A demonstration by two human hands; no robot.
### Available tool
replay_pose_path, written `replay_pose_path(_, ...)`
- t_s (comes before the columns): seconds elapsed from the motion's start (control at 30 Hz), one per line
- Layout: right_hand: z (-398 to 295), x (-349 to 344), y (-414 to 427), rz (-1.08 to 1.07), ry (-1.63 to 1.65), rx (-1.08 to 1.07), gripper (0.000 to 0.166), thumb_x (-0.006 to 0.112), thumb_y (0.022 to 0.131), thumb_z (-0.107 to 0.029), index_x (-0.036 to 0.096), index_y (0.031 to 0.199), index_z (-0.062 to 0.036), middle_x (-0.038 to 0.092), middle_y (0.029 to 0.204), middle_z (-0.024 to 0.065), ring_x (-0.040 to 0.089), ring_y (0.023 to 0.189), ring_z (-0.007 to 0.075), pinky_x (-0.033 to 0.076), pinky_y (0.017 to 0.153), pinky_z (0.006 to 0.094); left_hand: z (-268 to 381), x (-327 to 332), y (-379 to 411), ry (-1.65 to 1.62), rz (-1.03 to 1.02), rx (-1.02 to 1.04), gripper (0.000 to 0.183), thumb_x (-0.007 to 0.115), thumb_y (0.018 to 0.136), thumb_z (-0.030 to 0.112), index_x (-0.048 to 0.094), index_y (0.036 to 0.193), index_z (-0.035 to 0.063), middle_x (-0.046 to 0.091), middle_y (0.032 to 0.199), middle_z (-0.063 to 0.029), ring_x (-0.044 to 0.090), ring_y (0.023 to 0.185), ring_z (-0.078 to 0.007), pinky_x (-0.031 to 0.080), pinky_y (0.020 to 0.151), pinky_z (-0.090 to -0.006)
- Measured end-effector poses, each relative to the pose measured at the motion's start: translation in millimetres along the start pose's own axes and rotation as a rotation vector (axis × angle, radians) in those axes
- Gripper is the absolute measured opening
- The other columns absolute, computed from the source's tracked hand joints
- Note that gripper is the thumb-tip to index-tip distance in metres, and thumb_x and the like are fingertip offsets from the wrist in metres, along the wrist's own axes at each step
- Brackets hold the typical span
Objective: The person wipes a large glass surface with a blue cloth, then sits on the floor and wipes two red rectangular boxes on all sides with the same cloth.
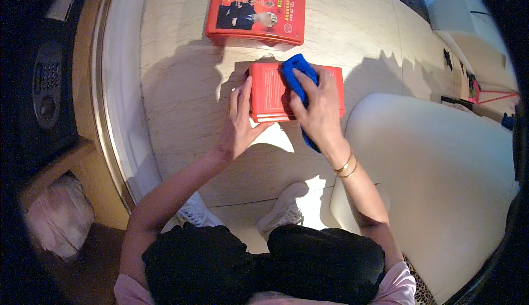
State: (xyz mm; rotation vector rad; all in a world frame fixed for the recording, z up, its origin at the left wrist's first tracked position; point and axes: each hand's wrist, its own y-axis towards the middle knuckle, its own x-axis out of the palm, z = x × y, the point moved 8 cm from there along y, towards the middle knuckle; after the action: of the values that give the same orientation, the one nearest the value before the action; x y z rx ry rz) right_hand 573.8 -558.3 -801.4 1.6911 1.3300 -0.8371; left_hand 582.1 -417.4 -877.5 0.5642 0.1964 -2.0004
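Note:
A red plastic box (272,92) with a printed text panel is in front of me, above my white shoes. My left hand (241,117) grips its left end, with the fingers along the side and the thumb at the near edge. In my right hand (318,102) is a folded blue cloth (298,73), pressed on the box's upper face right of the text panel; one end of the cloth hangs past the near edge. Farther off, a second red box (256,13) with a printed picture and writing rests on the marble-look tiled floor (177,28).
At my right stands a white rounded seat (430,172). A wooden cabinet (101,148) at left holds a safe with a keypad (47,84) and, below it, a plastic bag (62,218). White boxes (467,28) are at the far right.

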Motion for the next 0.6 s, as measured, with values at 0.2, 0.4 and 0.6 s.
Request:
replay_pose_path(0.2, -53.6, 27.9, -13.4, -0.158, 0.048, -0.128, 0.042, 0.059, 0.066, -0.01, 0.056, 0.107, -0.003, 0.049, 0.108, 0.0211, 0.049, 0.092, 0.0341, 0.04, 0.082, 0.0445, -12.7, 14.0, -3.0, 0.127, 0.026, 0.105, 0.103, 0.081, 0.054, 0.014, 0.019, 0.135, -0.0002, 0.036, 0.12, -0.0221, 0.041, 0.109, -0.0382, 0.037, 0.093, -0.0437)
replay_pose_path(0.4, 32.4, -10.7, -6.5, 0.007, -0.219, 0.141, 0.036, 0.061, 0.068, -0.013, 0.06, 0.102, -0.0026, 0.052, 0.103, 0.0207, 0.05, 0.091, 0.035, 0.042, 0.078, 0.0427, -16.4, 12.5, -2.1, 0.072, -0.03, 0.038, 0.115, 0.084, 0.05, 0.022, 0.012, 0.135, -0.0029, 0.027, 0.132, -0.023, 0.034, 0.117, -0.0373, 0.033, 0.097, -0.0446)
replay_pose_path(0.6, 47.0, -25.6, -17.7, 0.093, -0.339, 0.144, 0.035, 0.061, 0.068, -0.015, 0.06, 0.101, -0.0034, 0.053, 0.1, 0.0194, 0.05, 0.086, 0.033, 0.04, 0.074, 0.0419, 17.2, 5.2, 27.9, 0.268, -0.208, 0.222, 0.116, 0.084, 0.046, 0.028, 0.015, 0.136, 0.0013, 0.016, 0.138, -0.0252, 0.021, 0.127, -0.0407, 0.02, 0.105, -0.0472)
